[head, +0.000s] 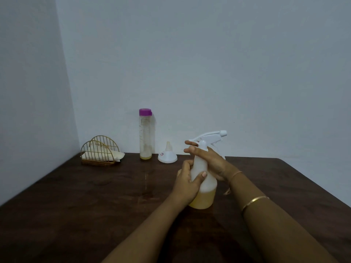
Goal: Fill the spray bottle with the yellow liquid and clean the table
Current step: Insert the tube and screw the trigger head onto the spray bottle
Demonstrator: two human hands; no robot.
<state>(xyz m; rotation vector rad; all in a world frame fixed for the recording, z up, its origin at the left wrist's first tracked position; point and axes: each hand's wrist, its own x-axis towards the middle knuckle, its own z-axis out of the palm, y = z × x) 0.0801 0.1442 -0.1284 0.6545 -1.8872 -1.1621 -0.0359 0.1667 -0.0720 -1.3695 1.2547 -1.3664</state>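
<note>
Here are one spray bottle (206, 186), one purple-capped bottle (145, 135), one funnel (167, 157), one wire holder (98, 152)

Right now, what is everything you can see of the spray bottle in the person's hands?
The spray bottle looks like translucent white plastic and stands upright on the dark wooden table. Its white trigger head sits on the neck, with the nozzle pointing right. Only its lowest part holds yellow liquid. The left hand grips the body, thumb across the front. The right hand wraps around the neck just under the head.
</note>
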